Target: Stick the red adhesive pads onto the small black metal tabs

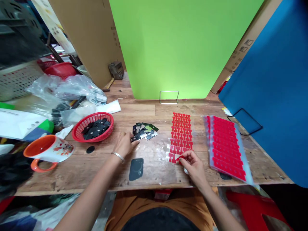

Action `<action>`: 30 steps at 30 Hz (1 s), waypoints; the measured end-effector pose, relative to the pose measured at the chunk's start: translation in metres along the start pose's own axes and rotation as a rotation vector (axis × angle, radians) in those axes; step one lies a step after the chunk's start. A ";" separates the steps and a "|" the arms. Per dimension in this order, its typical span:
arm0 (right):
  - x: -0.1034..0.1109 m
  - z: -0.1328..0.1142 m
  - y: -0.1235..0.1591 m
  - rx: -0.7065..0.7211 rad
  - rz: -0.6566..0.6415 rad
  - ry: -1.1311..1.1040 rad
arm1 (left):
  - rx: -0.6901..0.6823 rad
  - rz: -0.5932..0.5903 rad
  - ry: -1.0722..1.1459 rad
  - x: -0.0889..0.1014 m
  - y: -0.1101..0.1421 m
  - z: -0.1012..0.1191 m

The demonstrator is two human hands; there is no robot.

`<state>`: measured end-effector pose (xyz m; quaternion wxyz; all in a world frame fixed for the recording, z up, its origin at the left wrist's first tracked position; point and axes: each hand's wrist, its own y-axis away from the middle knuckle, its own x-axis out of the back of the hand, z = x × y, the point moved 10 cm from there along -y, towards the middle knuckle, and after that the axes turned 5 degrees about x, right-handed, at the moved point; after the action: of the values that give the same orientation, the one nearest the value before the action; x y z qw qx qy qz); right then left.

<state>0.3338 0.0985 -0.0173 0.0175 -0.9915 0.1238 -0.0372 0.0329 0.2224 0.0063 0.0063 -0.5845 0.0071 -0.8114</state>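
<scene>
My left hand (pixel 124 145) rests at the near left edge of a pile of small dark plates (pixel 145 130). Its thumb stretches out along the table and the fingertips touch the plates; they are partly hidden. Some plates in the pile look shiny. My right hand (pixel 192 165) pinches a small red sticker (pixel 181 157) at the bottom row of a clear sheet of red T-shaped stickers (pixel 181 133). A round whitish object (pixel 185 170) shows just under that hand. The sticker sheet lies flat on the wooden table.
A red basket (pixel 108 130) holds black plates. Left of it stands an orange-and-white mug (pixel 61 150). More red sticker sheets (pixel 226 144) lie stacked at right. Green (pixel 185 48) and blue (pixel 269 83) boards stand behind. A dark rectangular patch (pixel 136 169) is near the front edge.
</scene>
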 end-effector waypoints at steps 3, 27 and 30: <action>-0.008 0.001 0.002 0.002 -0.013 0.004 | 0.022 -0.015 0.022 -0.006 -0.004 -0.018; -0.002 0.004 0.002 0.034 0.080 -0.033 | 0.251 -0.535 1.325 -0.032 0.078 0.047; -0.001 0.006 0.002 0.030 0.084 -0.037 | 0.084 -0.364 1.050 -0.015 0.076 0.051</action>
<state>0.3326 0.0972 -0.0235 0.0362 -0.9855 0.1646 -0.0200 0.0862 0.1461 0.0066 -0.1149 -0.0928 -0.1241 -0.9812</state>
